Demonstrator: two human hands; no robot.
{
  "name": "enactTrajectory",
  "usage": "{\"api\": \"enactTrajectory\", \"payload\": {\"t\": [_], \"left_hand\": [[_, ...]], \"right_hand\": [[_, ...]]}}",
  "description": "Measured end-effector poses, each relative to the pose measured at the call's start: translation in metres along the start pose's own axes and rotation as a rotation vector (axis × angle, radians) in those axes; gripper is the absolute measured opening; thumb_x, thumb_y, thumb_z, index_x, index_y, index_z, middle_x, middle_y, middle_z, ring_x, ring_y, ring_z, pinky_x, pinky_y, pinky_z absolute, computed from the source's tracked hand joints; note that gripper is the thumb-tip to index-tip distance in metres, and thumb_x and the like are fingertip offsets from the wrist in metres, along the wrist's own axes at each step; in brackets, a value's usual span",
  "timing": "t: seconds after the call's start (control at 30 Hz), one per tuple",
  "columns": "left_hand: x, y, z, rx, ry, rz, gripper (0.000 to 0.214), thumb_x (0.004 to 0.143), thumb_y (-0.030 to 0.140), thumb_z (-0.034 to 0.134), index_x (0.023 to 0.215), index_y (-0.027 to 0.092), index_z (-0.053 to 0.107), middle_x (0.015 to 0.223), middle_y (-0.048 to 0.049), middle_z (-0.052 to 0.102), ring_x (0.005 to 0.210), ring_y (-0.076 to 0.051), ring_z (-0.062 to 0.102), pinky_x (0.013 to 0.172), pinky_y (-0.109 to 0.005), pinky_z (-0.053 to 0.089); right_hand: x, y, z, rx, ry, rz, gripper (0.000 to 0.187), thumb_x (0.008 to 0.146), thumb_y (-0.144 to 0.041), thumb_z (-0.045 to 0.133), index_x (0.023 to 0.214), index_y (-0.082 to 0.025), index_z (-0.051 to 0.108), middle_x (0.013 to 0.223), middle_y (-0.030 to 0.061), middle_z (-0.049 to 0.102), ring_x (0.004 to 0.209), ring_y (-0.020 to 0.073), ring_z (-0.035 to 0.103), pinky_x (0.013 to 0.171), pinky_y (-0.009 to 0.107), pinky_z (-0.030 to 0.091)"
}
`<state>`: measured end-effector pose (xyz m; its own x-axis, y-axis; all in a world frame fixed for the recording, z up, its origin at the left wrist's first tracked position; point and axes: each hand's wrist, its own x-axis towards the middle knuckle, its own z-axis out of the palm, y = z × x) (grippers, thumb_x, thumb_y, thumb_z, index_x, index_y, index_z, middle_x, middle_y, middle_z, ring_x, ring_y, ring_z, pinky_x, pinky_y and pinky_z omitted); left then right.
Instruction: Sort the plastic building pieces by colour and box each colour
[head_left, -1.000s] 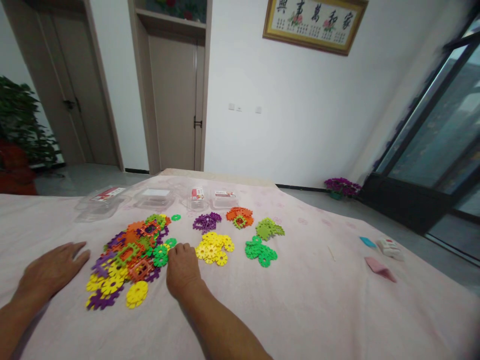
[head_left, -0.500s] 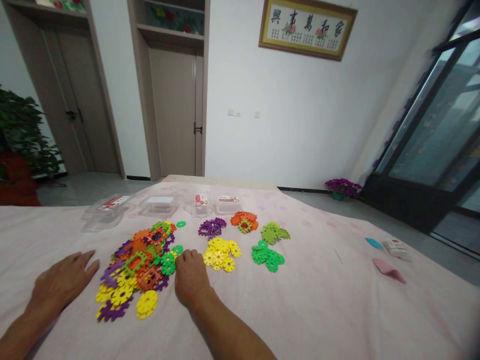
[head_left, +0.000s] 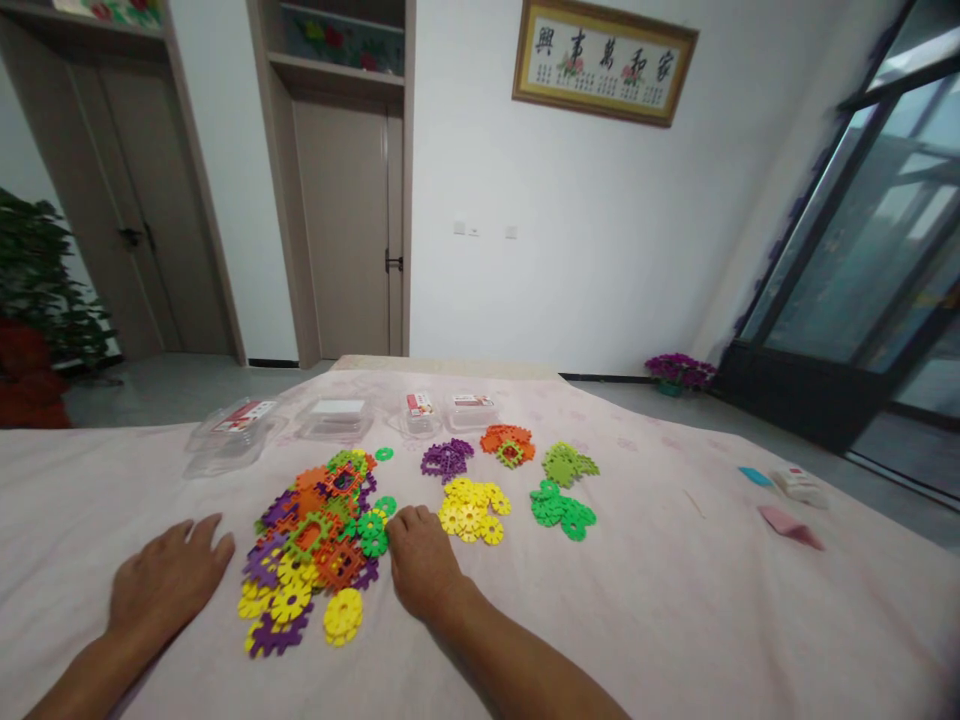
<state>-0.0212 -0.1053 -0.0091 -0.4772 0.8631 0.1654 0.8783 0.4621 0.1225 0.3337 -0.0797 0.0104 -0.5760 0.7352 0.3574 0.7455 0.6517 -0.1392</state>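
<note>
My left hand [head_left: 171, 572] lies palm down on the cloth, fingers stretched out, left of a mixed pile of plastic building pieces [head_left: 311, 535]. That heap has orange, purple, yellow and green notched discs and squares. At its right edge rests my right hand [head_left: 424, 560], fingers curled down beside the green discs [head_left: 373, 533]; its fingertips are hidden, so what they hold cannot be seen. Beyond it lie sorted groups: yellow discs [head_left: 472, 508], purple pieces [head_left: 448, 458], orange pieces [head_left: 506, 443], light green pieces [head_left: 566, 464] and green discs [head_left: 562, 510].
Clear plastic boxes [head_left: 334, 418] with labels stand along the back left of the table. A pink cloth [head_left: 630, 600] covers the table. Far right are a folded pink piece [head_left: 789, 527], a blue piece [head_left: 755, 477] and a white packet [head_left: 801, 487].
The view has turned a little left, so the table and both hands appear further right. Against the pieces, both hands stay in nearly the same places; no piece has visibly moved.
</note>
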Motion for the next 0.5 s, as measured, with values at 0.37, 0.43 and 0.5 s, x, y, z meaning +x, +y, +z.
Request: {"api": "enactTrajectory", "payload": {"t": [0.37,0.43,0.5], "left_hand": [[0.041,0.023,0.001,-0.135,0.076,-0.112,0.059,0.086,0.05,0.038,0.134,0.02,0.054,0.133,-0.0196,0.055,0.114,-0.04,0.056,0.09,-0.05,0.043],[0.04,0.024,0.009,-0.146,0.086,-0.112,0.059,0.086,0.049,0.036,0.135,0.021,0.055,0.137,-0.0187,0.053,0.118,-0.04,0.053,0.093,-0.051,0.042],[0.04,0.023,0.012,-0.161,0.082,-0.085,0.058,0.086,0.047,0.036,0.134,0.023,0.056,0.138,-0.0168,0.053,0.121,-0.04,0.052,0.096,-0.052,0.041]], "right_hand": [[0.063,0.042,-0.031,0.252,0.143,0.236,0.037,0.086,-0.012,0.05,0.121,-0.018,0.062,0.121,0.0089,0.065,0.116,0.0184,0.056,0.103,0.03,0.039],[0.1,0.067,-0.039,0.323,0.204,0.471,0.042,0.086,-0.013,0.048,0.127,-0.015,0.06,0.127,0.0099,0.064,0.119,0.0178,0.057,0.104,0.028,0.039],[0.133,0.09,-0.042,0.372,0.206,0.634,0.046,0.086,-0.015,0.047,0.131,-0.015,0.057,0.128,0.0093,0.065,0.117,0.0176,0.059,0.101,0.027,0.042]]}}
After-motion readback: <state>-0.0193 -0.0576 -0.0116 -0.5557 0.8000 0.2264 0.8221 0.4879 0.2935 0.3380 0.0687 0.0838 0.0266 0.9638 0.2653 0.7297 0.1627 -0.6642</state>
